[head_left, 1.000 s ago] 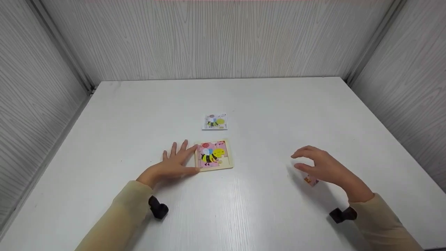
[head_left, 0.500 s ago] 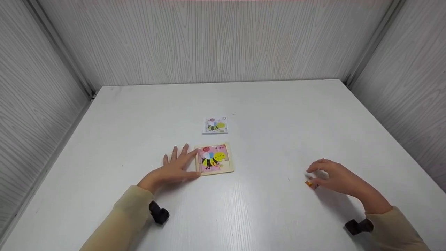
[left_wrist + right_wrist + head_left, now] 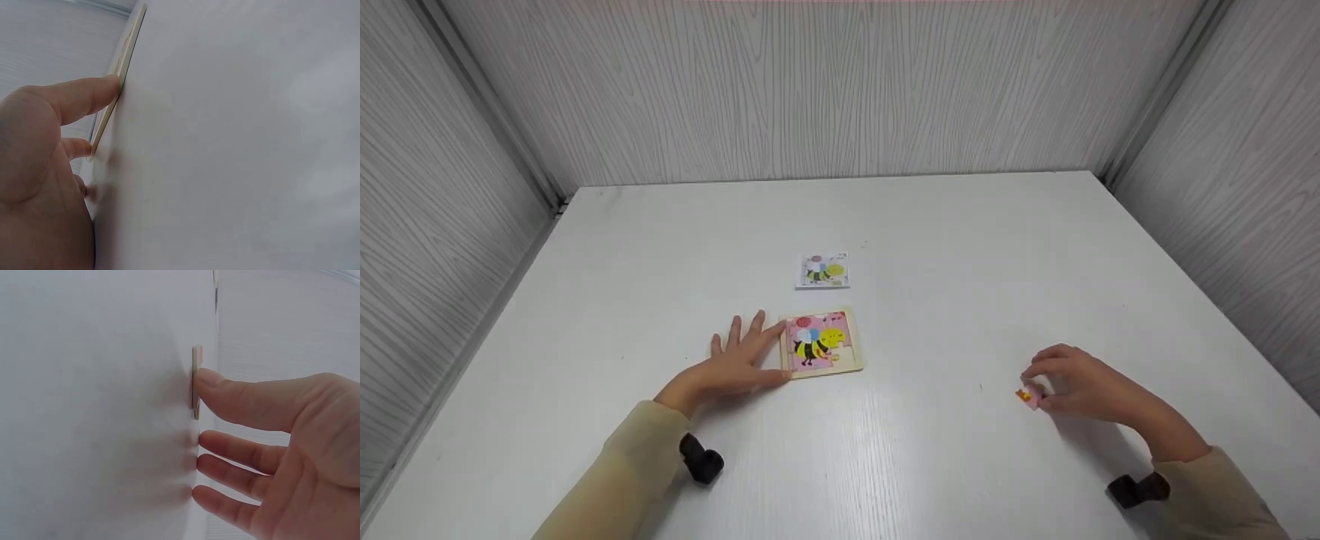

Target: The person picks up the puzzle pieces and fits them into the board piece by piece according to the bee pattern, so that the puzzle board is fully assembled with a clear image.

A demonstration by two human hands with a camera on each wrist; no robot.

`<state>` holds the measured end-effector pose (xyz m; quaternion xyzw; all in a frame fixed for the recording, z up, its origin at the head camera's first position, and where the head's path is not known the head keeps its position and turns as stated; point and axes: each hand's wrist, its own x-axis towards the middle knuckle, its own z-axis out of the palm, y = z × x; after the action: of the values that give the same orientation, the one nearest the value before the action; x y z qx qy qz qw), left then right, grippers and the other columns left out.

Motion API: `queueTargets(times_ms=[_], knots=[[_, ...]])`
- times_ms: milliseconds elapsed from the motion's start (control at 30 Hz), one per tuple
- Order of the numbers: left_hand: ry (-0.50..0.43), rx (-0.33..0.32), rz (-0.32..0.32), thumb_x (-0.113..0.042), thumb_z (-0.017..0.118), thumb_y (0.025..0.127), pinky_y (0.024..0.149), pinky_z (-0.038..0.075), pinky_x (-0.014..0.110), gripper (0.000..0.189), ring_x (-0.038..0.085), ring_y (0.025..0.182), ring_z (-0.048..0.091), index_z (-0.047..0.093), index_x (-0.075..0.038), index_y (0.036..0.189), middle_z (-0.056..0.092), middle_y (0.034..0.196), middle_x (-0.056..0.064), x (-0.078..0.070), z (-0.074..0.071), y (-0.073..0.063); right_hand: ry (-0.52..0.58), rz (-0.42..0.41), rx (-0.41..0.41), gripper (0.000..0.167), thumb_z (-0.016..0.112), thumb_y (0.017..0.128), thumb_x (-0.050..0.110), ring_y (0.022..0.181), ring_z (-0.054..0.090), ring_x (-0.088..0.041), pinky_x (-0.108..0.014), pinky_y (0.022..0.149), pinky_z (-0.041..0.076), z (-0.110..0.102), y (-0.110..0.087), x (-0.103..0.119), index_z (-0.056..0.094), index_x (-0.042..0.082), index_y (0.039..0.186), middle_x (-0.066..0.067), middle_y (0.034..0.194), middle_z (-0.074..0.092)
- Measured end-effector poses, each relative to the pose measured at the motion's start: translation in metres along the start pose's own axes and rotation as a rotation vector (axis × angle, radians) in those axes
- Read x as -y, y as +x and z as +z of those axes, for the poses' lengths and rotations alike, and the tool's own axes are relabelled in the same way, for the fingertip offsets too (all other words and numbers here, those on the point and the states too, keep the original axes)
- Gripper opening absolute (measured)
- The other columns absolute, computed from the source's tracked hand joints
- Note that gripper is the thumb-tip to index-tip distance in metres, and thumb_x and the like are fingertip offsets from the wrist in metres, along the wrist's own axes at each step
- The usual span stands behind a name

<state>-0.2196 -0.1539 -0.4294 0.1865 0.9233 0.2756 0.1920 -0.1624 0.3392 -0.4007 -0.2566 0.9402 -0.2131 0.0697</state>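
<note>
In the head view, a square wooden jigsaw puzzle board with a bee picture lies on the table, with a bare gap at its lower right. My left hand is spread beside it; the thumb and index finger touch its left edge. The left wrist view shows the thumb against the side of the board. Off to the right, my right hand pinches a small pink puzzle piece with an orange mark between thumb and index finger. Seen edge-on in the right wrist view, the piece is close to the tabletop.
A white card printed with the same bee lies behind the board. The white table is bordered by pale wood-grain panels at the back and both sides.
My right hand has moved right and toward me onto the puzzle piece and now pinches it; the piece has turned slightly. My left hand has stayed at the board. The head view has tilted a little.
</note>
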Motion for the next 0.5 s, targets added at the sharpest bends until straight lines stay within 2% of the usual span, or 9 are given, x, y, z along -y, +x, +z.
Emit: queueTargets(times_ms=[200, 500], knots=[[-0.006, 0.003, -0.004, -0.054, 0.056, 0.084, 0.099, -0.018, 0.06, 0.085, 0.036, 0.135, -0.024, 0.014, -0.021, 0.151, -0.012, 0.154, 0.012, 0.0001, 0.001, -0.0004, -0.039, -0.04, -0.012, 0.028, 0.075, 0.073, 0.002, 0.1, 0.049, -0.029, -0.042, 0.077, 0.048, 0.0024, 0.0024, -0.0028, 0.07, 0.015, 0.097, -0.008, 0.106, 0.053], [-0.001, 0.006, -0.008, -0.056, 0.055, 0.084, 0.099, -0.018, 0.06, 0.086, 0.036, 0.135, -0.024, 0.012, -0.022, 0.151, -0.013, 0.154, 0.012, -0.0009, -0.0011, -0.0007, 0.004, 0.002, -0.027, 0.018, 0.075, 0.076, 0.008, 0.103, 0.047, -0.027, -0.043, 0.08, 0.046, 0.0036, 0.004, 0.0004, 0.065, 0.018, 0.088, -0.003, 0.105, 0.053]])
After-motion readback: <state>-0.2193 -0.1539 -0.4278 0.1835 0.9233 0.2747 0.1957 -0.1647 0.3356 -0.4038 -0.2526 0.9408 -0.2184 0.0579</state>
